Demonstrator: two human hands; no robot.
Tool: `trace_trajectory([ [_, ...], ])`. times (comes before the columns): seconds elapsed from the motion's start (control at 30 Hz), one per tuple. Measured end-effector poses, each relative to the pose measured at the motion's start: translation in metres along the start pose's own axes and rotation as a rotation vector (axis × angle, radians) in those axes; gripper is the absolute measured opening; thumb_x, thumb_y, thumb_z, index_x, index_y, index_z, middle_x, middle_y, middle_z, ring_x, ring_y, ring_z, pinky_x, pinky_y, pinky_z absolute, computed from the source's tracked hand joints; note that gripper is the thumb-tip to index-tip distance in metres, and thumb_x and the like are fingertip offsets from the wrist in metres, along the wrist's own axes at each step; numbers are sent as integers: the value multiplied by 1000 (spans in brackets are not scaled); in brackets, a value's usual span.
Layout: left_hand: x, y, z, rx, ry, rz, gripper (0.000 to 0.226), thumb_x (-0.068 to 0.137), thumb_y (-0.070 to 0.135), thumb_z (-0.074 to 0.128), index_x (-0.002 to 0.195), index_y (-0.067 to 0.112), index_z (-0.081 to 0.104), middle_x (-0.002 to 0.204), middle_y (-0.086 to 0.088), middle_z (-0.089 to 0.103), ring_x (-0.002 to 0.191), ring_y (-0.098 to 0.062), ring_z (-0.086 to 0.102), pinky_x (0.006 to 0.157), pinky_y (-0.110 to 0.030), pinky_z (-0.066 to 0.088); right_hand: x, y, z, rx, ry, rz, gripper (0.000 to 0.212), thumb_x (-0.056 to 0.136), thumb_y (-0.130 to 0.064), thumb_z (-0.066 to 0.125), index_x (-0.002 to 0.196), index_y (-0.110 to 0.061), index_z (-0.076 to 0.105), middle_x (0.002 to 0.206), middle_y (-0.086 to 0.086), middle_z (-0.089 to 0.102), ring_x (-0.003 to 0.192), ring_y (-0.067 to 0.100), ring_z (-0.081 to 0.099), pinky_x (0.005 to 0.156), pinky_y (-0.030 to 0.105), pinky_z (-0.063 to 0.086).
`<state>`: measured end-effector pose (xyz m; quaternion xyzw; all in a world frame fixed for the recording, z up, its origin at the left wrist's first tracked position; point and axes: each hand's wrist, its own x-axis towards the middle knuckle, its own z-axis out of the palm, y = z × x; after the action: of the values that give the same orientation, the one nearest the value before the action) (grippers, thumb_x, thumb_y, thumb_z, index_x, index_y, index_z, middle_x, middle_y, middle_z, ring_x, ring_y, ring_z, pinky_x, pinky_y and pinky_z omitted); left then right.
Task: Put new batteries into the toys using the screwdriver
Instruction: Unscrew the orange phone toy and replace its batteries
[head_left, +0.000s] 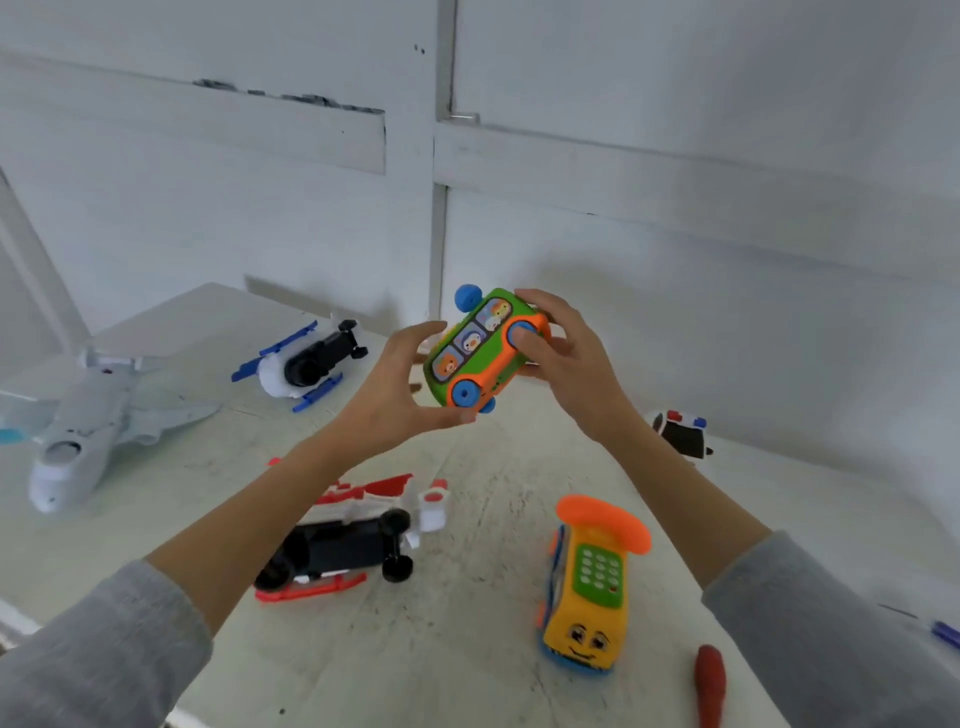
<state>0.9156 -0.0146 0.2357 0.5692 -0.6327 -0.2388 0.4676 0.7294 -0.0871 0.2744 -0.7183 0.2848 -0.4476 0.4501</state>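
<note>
A green and orange plastic toy bus with blue wheels (480, 349) is held in the air above the far part of a scuffed white table (478, 519), tilted so that its window side with cartoon animal stickers is turned toward the camera. It is gripped from its 9 o'clock side by the left hand (402, 387), whose thumb is curled beneath the lower blue wheel while the fingers wrap behind the body. From 3 o'clock it is gripped by the right hand (563, 358), with the thumb laid on the upper blue wheel and the fingers curled over the top edge. Grey sleeves are worn on both forearms. At 6 o'clock of the bus, a yellow plastic toy telephone car with an orange handset and a green keypad (589, 587) is seen on the table. At 7 o'clock a red, white and black toy helicopter (353, 535) is laid on its side, and at 9 o'clock a white, black and blue toy helicopter (306, 361) is likewise overturned. Further out at 9 o'clock a pale grey toy aeroplane (83, 426) is set. At 3 o'clock a black and white toy police car (680, 431) is partly hidden by the right forearm. A red tool handle (709, 686) is seen at 5 o'clock near the bottom edge, and a blue handle (945, 634) at 4 o'clock is cut off by the frame.
</note>
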Motion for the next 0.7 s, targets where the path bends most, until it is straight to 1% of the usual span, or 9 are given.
trace_trajectory([
  [0.07, 10, -9, -10, -80, -106, -96, 85, 67, 35, 85, 136, 31, 35, 132, 9, 50, 108, -7, 59, 89, -32, 54, 8, 5, 5, 56, -17, 12, 30, 93, -10, 53, 121, -19, 50, 128, 10, 43, 106, 20, 59, 72, 28, 56],
  [0.13, 20, -17, -16, -118, -181, -134, 78, 73, 23, 82, 136, 29, 36, 122, 4, 59, 97, -6, 66, 79, -23, 56, 15, 11, 8, 69, -36, 36, 30, 94, -10, 51, 122, -19, 49, 129, 7, 44, 104, 15, 60, 73, 25, 55],
  [0.23, 36, -29, -21, -116, -147, -133, 76, 72, 13, 82, 132, 29, 39, 118, 4, 58, 91, -7, 66, 67, -14, 53, 27, 22, 9, 5, -39, 70, 28, 94, -12, 51, 119, -25, 48, 122, -2, 49, 96, 3, 60, 71, 17, 51],
  [0.33, 52, -43, -25, -45, -121, -98, 79, 69, 13, 84, 133, 28, 40, 116, 6, 54, 90, -10, 61, 68, -12, 51, 38, 36, 8, -183, -54, 68, 29, 94, -15, 52, 120, -24, 44, 118, -1, 54, 102, 9, 55, 72, 11, 46],
  [0.4, 60, -55, -23, 16, -108, -64, 79, 66, 15, 86, 132, 27, 42, 113, 6, 51, 88, -10, 58, 64, -8, 48, 44, 45, 9, -279, -31, 123, 30, 94, -13, 51, 123, -18, 43, 118, -2, 52, 103, 12, 51, 76, 13, 47],
  [0.53, 74, -78, -11, 134, -96, -26, 91, 60, 15, 90, 137, 17, 40, 119, 0, 42, 93, -11, 50, 74, -17, 47, 54, 62, 16, -328, -37, 297, 45, 94, -21, 51, 136, -21, 34, 133, 7, 40, 107, 16, 52, 66, 10, 45],
  [0.6, 82, -84, -4, 188, -129, -33, 99, 57, 17, 91, 140, 12, 37, 120, -3, 38, 101, -16, 48, 85, -24, 44, 58, 70, 18, -346, -59, 310, 59, 93, -24, 53, 143, -26, 22, 132, 10, 36, 112, 22, 52, 77, 19, 50],
  [0.67, 86, -87, 4, 226, -175, -33, 101, 56, 20, 92, 140, 11, 37, 117, -2, 34, 102, -15, 44, 88, -20, 39, 60, 75, 18, -432, -101, 297, 64, 91, -24, 56, 144, -27, 20, 130, 14, 34, 113, 23, 50, 92, 28, 47],
  [0.7, 88, -89, 8, 234, -199, -34, 102, 55, 22, 92, 140, 11, 37, 115, -1, 32, 102, -13, 43, 88, -19, 38, 61, 76, 18, -471, -122, 290, 65, 91, -22, 57, 145, -24, 21, 128, 13, 35, 111, 20, 49, 92, 22, 45],
])
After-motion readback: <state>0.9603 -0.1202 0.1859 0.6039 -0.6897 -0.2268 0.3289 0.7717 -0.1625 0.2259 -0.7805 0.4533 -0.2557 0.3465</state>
